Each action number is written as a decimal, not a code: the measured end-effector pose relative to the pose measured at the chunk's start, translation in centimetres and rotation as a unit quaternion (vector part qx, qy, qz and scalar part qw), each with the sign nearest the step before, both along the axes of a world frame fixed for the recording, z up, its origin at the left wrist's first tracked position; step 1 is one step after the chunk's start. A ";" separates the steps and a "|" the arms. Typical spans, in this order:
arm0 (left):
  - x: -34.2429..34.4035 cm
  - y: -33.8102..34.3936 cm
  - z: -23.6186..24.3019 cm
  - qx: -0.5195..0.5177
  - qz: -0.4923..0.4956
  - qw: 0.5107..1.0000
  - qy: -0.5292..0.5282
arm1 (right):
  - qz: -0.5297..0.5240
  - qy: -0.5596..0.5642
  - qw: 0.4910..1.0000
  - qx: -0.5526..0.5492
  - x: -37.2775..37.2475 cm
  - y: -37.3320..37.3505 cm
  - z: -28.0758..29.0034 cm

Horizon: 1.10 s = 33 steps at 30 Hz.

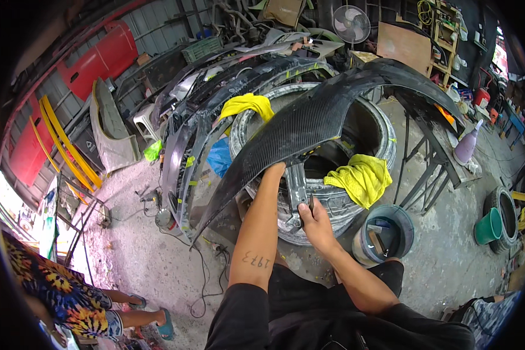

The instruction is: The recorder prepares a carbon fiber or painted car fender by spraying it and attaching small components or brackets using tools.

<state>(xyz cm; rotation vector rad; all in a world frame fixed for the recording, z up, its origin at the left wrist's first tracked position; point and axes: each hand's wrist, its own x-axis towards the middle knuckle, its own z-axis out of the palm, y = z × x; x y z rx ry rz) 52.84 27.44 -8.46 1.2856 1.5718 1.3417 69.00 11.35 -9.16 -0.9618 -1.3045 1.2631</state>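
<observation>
A long curved black ribbed panel [289, 122] lies across stacked, stained tires [382, 137]. My left hand [276, 169] reaches beneath the panel's lower edge, its fingers hidden. A grey metal bracket [296, 184] angles down from the panel. My right hand [312, 217] grips the bracket's lower end, thumb on top, with a small dark part beside the fingers that I cannot make out. A yellow cloth [361, 181] drapes over the tires right of the bracket; another yellow cloth [245, 105] lies upper left of the panel.
Black body panels [198, 116] are stacked behind at left. A trestle [426, 169] holds a purple spray bottle [466, 143] at right. A grey bucket [370, 227], green pail [487, 227] and loose tire [504, 195] stand low right. Cords [204, 291] cross the floor; another person [70, 297] stands lower left.
</observation>
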 end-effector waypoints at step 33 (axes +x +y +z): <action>4.4 -11.3 2.9 0.184 0.115 0.975 -0.050 | -0.011 -0.524 0.743 0.415 9.7 13.5 13.7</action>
